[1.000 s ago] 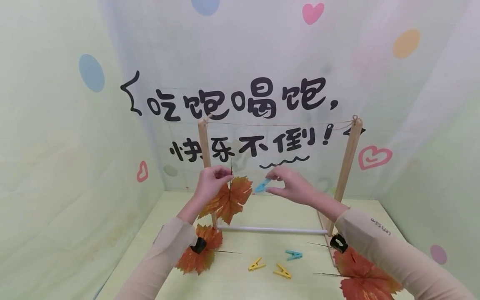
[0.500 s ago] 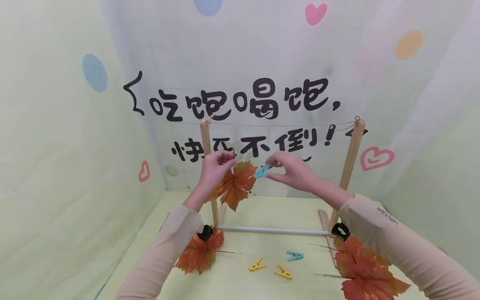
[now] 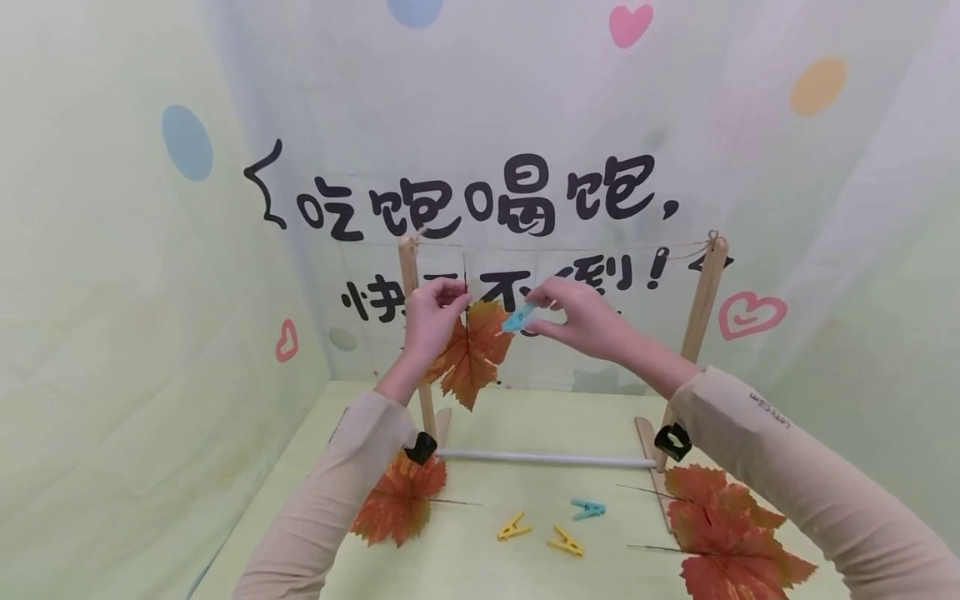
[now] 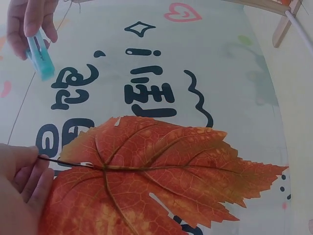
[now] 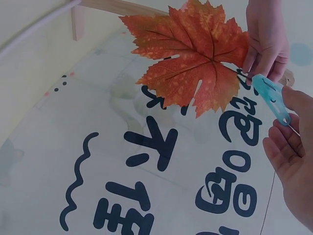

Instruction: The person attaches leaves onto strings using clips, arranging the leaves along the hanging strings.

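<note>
Left hand (image 3: 433, 318) pinches the stem (image 4: 68, 162) of an orange autumn leaf (image 3: 472, 354), held up below the twine (image 3: 525, 249); right hand (image 3: 573, 310) grips a blue clothespin (image 3: 517, 318) near the leaf. Recommended: stem steady and upright, clothespin square to it

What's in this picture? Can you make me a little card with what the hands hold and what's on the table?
Left hand: pinching an orange leaf by its stem
Right hand: holding a blue clip
Table: two yellow clips, another blue clip
Other leaves: one at left, two at right
String: tied between two wooden posts
Wall: black writing
</note>
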Tool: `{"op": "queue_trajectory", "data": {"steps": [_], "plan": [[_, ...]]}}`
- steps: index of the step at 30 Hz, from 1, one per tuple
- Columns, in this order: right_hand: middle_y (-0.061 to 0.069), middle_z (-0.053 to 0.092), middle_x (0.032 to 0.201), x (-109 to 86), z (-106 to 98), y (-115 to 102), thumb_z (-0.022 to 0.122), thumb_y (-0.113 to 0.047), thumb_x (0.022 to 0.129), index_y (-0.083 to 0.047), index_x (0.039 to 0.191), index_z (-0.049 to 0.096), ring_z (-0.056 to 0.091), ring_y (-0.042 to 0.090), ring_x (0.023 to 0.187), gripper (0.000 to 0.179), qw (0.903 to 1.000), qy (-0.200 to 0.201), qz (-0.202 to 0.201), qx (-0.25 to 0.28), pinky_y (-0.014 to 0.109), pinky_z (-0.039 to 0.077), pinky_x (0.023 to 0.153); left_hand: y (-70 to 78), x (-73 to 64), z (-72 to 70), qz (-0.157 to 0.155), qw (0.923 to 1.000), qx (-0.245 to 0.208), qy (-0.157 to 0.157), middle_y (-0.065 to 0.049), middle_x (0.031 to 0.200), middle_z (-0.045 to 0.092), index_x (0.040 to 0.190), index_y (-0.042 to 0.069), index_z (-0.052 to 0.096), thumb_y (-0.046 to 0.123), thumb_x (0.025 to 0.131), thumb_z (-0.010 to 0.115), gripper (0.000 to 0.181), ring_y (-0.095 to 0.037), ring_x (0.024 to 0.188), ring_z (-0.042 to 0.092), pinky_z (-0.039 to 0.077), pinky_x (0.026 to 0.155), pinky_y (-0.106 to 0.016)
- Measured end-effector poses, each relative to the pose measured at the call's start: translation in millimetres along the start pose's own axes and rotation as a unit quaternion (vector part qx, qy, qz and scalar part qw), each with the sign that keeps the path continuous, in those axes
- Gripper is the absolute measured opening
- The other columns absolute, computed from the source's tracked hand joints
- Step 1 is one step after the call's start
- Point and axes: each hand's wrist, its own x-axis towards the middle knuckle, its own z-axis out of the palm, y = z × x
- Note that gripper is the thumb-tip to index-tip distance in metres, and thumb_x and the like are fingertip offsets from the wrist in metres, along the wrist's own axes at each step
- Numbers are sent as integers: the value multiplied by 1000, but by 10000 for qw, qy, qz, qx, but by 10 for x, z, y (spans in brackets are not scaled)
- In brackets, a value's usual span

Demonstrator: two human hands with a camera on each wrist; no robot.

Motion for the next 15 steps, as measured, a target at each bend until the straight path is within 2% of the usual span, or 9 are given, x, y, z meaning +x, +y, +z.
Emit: {"op": "queue_trajectory", "data": {"steps": [6, 15], "plan": [[9, 62, 89, 87, -21, -8, 73, -8, 75, 1, 95, 61, 57, 17, 82, 25, 9999, 146, -69, -58, 30, 50, 73, -9, 42, 6, -99, 9997, -187, 102, -16, 90, 66, 93, -3, 66, 3, 81, 66, 13, -22, 78, 62, 50, 65, -19], [11, 64, 89, 252, -72, -25, 73, -10, 76, 2, 96, 62, 58, 20, 82, 26, 9991, 396, 23, -148, 29, 50, 72, -22, 89, 24, -38, 9992, -223, 328, -17, 90, 67, 94, -4, 67, 3, 81, 66, 15, -24, 79, 63, 50, 65, -19]]}}
